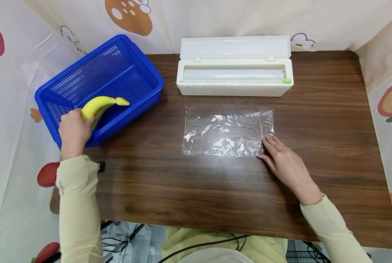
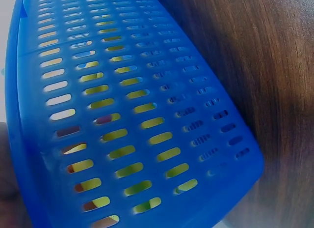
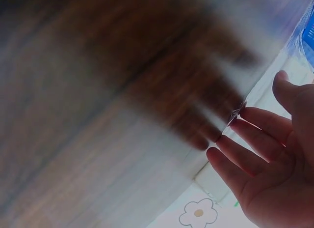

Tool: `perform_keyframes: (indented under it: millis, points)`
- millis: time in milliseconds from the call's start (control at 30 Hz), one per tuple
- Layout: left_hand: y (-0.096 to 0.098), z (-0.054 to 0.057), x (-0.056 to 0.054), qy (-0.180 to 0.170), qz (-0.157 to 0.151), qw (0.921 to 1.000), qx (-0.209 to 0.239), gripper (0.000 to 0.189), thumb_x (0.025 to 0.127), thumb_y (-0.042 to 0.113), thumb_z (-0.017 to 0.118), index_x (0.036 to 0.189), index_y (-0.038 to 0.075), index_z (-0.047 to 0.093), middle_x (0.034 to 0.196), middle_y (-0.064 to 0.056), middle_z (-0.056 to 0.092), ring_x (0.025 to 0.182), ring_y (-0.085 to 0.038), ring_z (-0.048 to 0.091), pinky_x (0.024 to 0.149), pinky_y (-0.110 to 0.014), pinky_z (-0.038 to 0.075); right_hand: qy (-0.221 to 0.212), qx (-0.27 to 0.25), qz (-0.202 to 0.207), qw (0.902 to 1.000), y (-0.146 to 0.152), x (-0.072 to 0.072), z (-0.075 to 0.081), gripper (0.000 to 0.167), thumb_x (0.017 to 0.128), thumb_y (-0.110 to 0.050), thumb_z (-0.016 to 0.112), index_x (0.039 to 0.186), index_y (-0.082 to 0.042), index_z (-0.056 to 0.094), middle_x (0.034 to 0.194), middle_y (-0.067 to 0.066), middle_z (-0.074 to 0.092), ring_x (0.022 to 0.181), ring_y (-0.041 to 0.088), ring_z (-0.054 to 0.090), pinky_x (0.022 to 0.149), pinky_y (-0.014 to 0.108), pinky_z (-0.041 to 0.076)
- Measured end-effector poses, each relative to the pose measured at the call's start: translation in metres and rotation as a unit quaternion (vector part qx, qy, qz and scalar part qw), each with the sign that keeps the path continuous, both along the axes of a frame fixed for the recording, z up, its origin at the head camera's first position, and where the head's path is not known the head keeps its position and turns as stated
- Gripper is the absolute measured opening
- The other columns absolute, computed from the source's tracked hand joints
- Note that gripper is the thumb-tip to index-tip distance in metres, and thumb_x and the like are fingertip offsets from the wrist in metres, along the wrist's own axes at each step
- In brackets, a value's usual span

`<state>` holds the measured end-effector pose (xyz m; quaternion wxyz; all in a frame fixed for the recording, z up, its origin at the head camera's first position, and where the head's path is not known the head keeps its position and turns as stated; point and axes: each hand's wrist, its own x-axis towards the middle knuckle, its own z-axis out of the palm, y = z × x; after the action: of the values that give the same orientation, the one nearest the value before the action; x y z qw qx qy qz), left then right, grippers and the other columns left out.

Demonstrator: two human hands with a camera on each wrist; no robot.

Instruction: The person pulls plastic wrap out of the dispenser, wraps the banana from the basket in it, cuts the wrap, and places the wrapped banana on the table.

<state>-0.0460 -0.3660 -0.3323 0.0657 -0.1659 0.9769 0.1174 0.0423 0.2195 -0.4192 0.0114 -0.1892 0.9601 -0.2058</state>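
Pale yellow sleeves point(image 1: 79, 204) nearest me, on both forearms of a person seated at the table point(image 1: 182, 190), dark brown wood grain. Left hand point(image 1: 73, 128): grips a yellow banana point(image 1: 98, 106) by one end, thumb on the near side, fingers on the far side. Banana lies at the near left end of a blue slotted plastic basket point(image 1: 134, 111), its stem pointing right; yellow shows through the slots from the left wrist's side.

Right hand point(image 1: 289, 166): fingers extended, thumb set well apart, holding nothing in a grip. Fingertips rest on the lower right corner of a sheet of clear cling film point(image 1: 222, 133), creased and glossy, flat on the table. Cannot tell whether the sheet joins the roll.

Behind the film, a white cling film dispenser point(image 1: 235, 90), lid point(image 1: 235, 48) tipped back. Film roll point(image 1: 233, 75) lies inside; small green slider point(image 1: 286, 80) at the right end of the front edge. Basket stands left of the dispenser, apart from it. Beyond both, a whitish curtain point(image 1: 248, 18) with cartoon prints.
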Motion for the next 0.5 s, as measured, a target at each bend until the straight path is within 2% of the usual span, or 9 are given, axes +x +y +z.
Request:
perform_keyframes:
  millis: [100,233,400,500]
  points:
    - [0.003,0.004,0.001,0.006,0.033,0.9994,-0.001,0.053,0.111,0.031,0.052,0.135,-0.016,0.049,0.112,-0.04,0.054,0.097,-0.058,0.052,0.08,-0.072,0.045,-0.003,0.002,-0.001,1.0,0.0,0.0,0.001,0.055,0.095,-0.016,0.079,0.14,0.009,0.062,0.146,0.03,0.059,0.135,0.05,0.056,0.104,0.064,0.05]
    - [0.009,0.01,0.002,0.04,0.064,0.9972,-0.004,0.059,0.112,0.034,0.045,0.147,-0.013,0.043,0.124,-0.042,0.056,0.106,-0.062,0.054,0.087,-0.076,0.044,-0.005,0.003,-0.003,1.0,-0.001,0.0,0.002,0.055,0.095,-0.016,0.079,0.14,0.009,0.062,0.146,0.03,0.059,0.135,0.05,0.056,0.103,0.064,0.05]
    - [0.017,0.019,0.003,0.096,0.082,0.992,0.005,0.058,0.113,0.035,0.043,0.154,-0.007,0.041,0.137,-0.038,0.056,0.114,-0.059,0.055,0.096,-0.075,0.044,-0.005,0.003,-0.003,1.0,-0.001,0.0,0.002,0.055,0.095,-0.016,0.079,0.14,0.01,0.062,0.146,0.03,0.059,0.135,0.05,0.056,0.102,0.064,0.05]
    - [0.023,0.024,0.005,0.118,0.085,0.9893,0.014,0.058,0.113,0.034,0.044,0.155,-0.005,0.04,0.139,-0.037,0.055,0.116,-0.057,0.054,0.099,-0.072,0.044,-0.007,0.003,-0.004,1.0,-0.001,0.001,0.002,0.055,0.095,-0.016,0.079,0.141,0.009,0.061,0.147,0.03,0.058,0.135,0.051,0.056,0.103,0.065,0.05]
